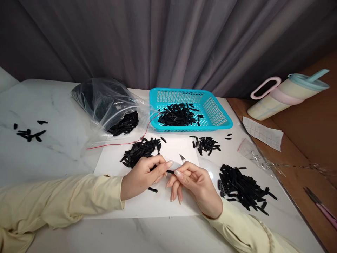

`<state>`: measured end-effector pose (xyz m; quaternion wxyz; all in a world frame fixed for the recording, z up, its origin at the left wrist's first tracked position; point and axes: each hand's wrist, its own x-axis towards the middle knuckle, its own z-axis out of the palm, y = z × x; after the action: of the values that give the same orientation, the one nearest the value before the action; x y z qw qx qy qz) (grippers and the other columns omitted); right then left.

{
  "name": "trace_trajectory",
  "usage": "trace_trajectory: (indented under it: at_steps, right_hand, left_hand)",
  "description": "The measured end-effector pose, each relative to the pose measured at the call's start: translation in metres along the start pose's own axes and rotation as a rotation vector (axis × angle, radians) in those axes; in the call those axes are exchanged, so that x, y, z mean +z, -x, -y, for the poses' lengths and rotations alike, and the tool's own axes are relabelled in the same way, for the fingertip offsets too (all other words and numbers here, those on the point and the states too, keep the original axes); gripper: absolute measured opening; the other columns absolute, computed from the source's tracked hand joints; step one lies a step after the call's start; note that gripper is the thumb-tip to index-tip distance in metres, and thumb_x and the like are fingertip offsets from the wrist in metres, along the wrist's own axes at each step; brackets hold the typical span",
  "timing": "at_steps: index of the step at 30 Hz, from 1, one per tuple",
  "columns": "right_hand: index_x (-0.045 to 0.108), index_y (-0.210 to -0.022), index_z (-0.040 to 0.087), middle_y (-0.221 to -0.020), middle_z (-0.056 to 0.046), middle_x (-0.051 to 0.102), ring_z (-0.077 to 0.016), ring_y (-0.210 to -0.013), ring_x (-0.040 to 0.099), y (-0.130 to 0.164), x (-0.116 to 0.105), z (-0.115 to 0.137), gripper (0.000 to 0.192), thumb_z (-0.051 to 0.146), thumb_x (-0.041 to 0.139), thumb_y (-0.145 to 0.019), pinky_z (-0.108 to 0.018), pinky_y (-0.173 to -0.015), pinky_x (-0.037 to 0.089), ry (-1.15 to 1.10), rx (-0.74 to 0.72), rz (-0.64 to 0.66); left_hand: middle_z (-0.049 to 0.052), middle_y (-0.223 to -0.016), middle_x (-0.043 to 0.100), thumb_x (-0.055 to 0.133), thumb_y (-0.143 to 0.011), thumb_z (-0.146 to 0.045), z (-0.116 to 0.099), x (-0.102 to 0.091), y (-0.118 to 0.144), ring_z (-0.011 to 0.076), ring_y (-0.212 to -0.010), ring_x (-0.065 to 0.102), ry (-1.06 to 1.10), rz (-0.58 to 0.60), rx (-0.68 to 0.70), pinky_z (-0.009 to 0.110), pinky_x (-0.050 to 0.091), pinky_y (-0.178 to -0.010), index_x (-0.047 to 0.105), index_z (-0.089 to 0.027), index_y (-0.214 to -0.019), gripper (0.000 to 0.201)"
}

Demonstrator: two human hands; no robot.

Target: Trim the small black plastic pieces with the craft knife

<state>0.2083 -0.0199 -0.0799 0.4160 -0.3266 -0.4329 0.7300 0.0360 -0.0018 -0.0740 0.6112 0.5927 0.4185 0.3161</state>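
My left hand (147, 174) and my right hand (197, 184) meet over a white sheet (163, 205). Between their fingertips runs a small black strip (170, 172), pinched at either end. A pointed craft knife blade (182, 158) sticks up from behind my right hand's fingers; its handle is hidden. Just beyond my left hand is a heap of black strips (139, 151), partly covered by the hand. One loose strip (152, 189) lies on the sheet below my left hand.
Behind stand a turquoise basket (218, 124) of black strips and a clear plastic bag (105, 102) with more. A red cord (113, 144) crosses the table. Other heaps (242, 188) lie right and far left. At right are a tumbler (279, 95), paper slip (263, 133) and pink-handled tool (322, 209).
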Motion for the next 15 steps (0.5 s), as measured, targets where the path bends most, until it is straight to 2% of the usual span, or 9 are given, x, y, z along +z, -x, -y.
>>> trace_trajectory:
  at_steps: [15]
  right_hand:
    - [0.057,-0.075,0.014,-0.076,-0.008,0.072,-0.0139,-0.045,0.063,0.0002,-0.0009,0.0006,0.019,0.03,0.065,-0.083,-0.022,-0.037,0.043,0.009,-0.003,-0.043]
  left_hand:
    - [-0.01,-0.044,0.032,0.049,-0.083,-0.049,-0.0019,0.0013,-0.0011,0.0046,-0.04,0.027,0.054,0.023,-0.045,0.019,0.023,-0.04,0.042,-0.018,-0.062,0.039]
